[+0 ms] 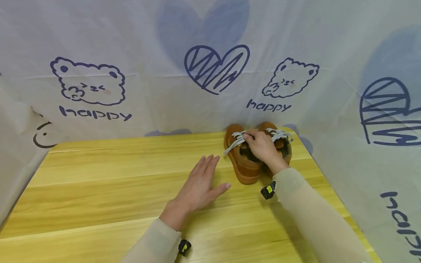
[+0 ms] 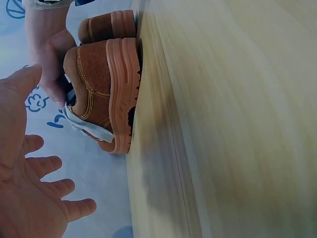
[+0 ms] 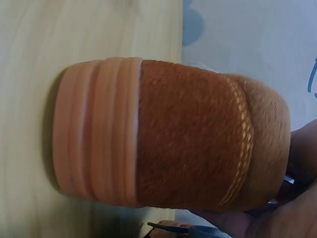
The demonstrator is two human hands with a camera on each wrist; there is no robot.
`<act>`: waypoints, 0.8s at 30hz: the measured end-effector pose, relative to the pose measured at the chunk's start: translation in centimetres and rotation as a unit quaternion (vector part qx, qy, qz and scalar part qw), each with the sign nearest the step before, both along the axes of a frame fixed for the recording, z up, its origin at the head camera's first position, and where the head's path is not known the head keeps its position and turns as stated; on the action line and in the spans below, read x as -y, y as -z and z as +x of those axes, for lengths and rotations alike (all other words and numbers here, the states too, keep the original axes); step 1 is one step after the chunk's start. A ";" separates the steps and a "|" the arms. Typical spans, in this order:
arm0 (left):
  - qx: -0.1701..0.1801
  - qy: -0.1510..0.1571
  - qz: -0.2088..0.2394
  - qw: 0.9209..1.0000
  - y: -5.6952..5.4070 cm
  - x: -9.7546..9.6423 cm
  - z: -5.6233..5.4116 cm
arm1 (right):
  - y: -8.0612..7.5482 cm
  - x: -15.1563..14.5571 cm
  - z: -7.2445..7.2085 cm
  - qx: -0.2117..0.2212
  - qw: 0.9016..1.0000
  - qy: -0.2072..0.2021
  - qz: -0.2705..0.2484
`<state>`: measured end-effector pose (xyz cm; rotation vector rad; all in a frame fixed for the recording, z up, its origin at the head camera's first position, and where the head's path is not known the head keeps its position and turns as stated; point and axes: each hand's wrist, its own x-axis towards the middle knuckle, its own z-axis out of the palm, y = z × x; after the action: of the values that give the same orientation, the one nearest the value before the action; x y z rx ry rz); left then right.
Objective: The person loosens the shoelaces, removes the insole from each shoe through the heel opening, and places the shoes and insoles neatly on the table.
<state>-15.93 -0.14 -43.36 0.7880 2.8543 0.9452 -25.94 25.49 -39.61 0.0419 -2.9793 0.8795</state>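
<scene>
A pair of brown suede shoes stands at the table's back right, toes toward the wall cloth. My right hand [image 1: 263, 148] reaches over the left shoe [image 1: 245, 170] and grips it near the tongue and laces. The shoe's heel [image 3: 188, 134] fills the right wrist view, with part of my right hand [image 3: 287, 213] at its collar. Beside it, partly behind my hand, is the right shoe [image 1: 287, 151]; its pale laces [image 1: 279, 135] hang loose. My left hand [image 1: 197, 184], fingers extended and thumb spread, hovers left of the shoes, touching neither. Its palm [image 2: 29, 188] shows in the left wrist view.
The shoes stand on a wood-grain table [image 1: 115, 182]. Behind and to the right hangs a white cloth [image 1: 148, 95] printed with hearts, bears and lettering. The table's back edge and right edge run close to the shoes.
</scene>
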 end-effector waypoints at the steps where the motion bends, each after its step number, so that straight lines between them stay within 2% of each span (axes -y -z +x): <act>1: 0.000 0.000 0.000 1.000 0.0 0.1 0.0 | 0.0 0.1 0.2 -0.003 1.000 0.004 -0.001; 11: -0.003 0.005 0.004 1.000 0.0 0.7 0.3 | 0.7 1.7 1.9 -0.060 0.998 0.007 -0.001; 24: 0.015 0.007 0.010 1.000 0.2 1.1 0.5 | 0.2 1.7 3.2 -0.033 0.998 0.016 -0.058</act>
<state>-15.47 -1.25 -43.57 0.7886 2.8138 0.9760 -22.72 23.83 -39.76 0.0208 -2.8550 1.0236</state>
